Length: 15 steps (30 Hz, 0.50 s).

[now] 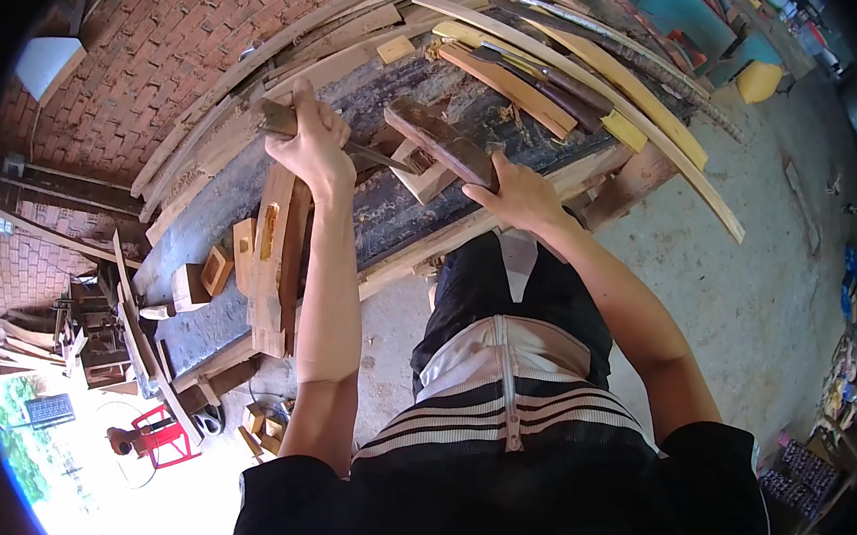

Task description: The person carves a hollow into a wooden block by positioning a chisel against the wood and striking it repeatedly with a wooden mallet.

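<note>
My left hand (315,150) is closed round the wooden handle of a chisel (382,157), whose metal blade slants right toward a small wooden block (423,175). That block has a squared hole cut in its upper face and lies on the dark bench (393,205). In my right hand (521,196) is a thick, dark wooden mallet (442,141), held tilted above the block and covering part of it. Next to my left forearm lies a long timber piece (275,257) with a slot cut into it.
Long wooden strips (600,91) and hand tools (560,88) lie along the bench's far right. Small cut blocks (217,271) sit at its left end. Beyond the bench stands a brick wall (193,82). A red metal stand (168,438) is on the floor, lower left.
</note>
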Tool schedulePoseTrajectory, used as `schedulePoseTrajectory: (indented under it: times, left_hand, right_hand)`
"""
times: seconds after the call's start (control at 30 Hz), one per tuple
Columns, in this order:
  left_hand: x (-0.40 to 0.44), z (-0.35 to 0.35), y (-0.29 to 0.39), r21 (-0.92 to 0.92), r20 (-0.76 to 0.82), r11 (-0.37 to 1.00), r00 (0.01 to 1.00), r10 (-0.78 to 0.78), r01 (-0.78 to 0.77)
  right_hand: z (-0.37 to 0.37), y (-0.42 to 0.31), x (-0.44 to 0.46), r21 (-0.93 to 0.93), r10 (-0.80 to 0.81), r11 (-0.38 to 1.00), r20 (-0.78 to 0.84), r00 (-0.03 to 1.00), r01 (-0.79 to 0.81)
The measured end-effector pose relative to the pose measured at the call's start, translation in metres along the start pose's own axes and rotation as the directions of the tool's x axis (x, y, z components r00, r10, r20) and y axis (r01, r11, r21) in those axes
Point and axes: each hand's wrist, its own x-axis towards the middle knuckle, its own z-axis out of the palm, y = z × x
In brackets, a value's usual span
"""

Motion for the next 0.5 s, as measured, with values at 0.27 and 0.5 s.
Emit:
schedulePoseTrajectory:
  times: [0.27,0.5]
  left_hand:
    - [-0.005,0.011,-0.009,0.003,0.038,1.000,0.999,0.020,-0.020]
    - [-0.010,0.017,-0.014,0.108,0.042,0.994,0.999,-0.003,-0.001]
  right_hand:
    - [0.004,0.001,-0.003,0.061,0.005,0.998,-0.025,1.000,-0.003]
    - [0.004,0.000,-0.001,0.096,0.043,0.994,0.020,0.999,-0.045]
